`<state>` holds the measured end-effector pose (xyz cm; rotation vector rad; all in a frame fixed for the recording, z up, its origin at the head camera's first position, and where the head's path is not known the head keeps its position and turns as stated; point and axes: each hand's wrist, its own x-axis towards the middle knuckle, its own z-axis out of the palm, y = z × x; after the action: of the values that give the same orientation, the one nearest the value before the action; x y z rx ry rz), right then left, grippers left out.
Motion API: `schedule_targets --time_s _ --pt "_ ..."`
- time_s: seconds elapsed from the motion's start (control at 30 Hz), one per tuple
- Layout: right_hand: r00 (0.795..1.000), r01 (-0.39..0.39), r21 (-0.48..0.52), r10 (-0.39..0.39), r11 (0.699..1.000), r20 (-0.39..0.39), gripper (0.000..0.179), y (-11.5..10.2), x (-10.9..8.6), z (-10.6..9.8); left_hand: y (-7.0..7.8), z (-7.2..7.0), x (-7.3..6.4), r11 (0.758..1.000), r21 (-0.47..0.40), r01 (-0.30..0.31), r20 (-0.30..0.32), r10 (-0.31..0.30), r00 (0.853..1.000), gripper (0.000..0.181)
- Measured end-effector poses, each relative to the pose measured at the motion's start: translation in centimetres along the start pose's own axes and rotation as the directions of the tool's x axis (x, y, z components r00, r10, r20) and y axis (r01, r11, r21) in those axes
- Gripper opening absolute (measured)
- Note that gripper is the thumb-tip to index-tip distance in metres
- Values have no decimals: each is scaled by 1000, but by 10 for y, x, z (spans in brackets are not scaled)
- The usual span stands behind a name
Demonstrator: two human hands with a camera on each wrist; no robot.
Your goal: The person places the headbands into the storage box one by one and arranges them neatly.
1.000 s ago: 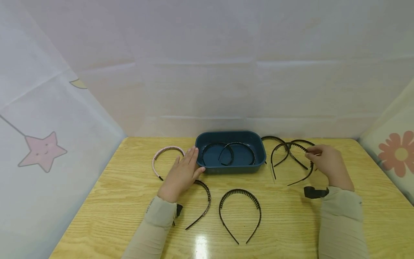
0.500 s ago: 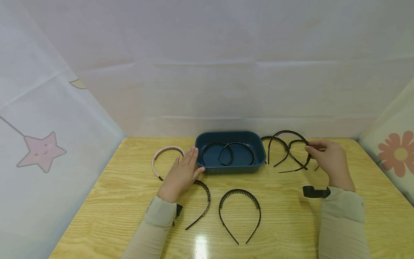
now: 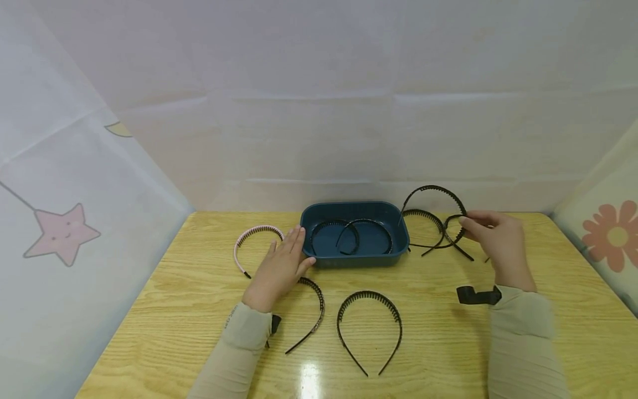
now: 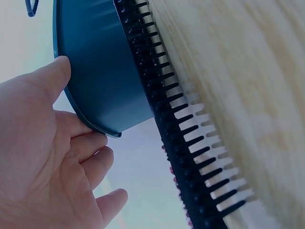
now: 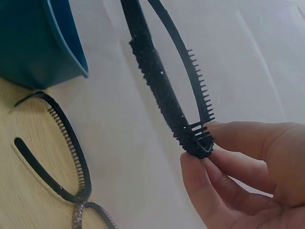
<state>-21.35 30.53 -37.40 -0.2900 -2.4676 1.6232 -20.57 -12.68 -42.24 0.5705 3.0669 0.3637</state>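
My right hand pinches a black toothed headband between thumb and fingers, raised at the right end of the blue bin. In the right wrist view the headband has a bumpy, dark outer face, and its teeth point inward. My left hand rests straight fingers against the bin's left end, with the thumb by the front rim. Two dark headbands lie inside the bin, one overlapping the other. The left wrist view shows a toothed headband close in front of the bin.
A pink headband lies left of the bin. Another is partly under the left arm, and a black one lies at the front centre. More black headbands overlap right of the bin. A white cloth wall stands behind the table.
My right hand has lifted the black headband off the group at the right and carried it up and left to the bin's right end. The left hand has stayed still.
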Motion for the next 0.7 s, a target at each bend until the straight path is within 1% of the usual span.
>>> schedule_targets --time_s 0.17,0.27,0.33,0.43,0.6,0.7 --pt "1000 9 145 -8 989 -11 53 -3 -1 11 0 0 0 1000 6 -3 1 3 1000 76" --pt "1000 22 258 -20 966 -8 49 -4 -1 18 -1 0 0 1000 7 -3 -2 3 1000 77" --pt "1000 27 314 -27 949 -4 47 -4 -1 24 -1 0 0 1000 4 -4 -6 4 1000 77" --pt "1000 19 342 -23 940 7 45 -4 0 32 -2 1 1 1000 4 -6 -13 6 1000 77" --pt "1000 -8 316 1 949 25 50 -4 -1 47 -3 3 1 1000 13 -9 -21 9 1000 76" --pt "999 10 288 -19 958 28 53 -4 -3 58 -4 4 1 1000 13 -10 -24 10 1000 77"
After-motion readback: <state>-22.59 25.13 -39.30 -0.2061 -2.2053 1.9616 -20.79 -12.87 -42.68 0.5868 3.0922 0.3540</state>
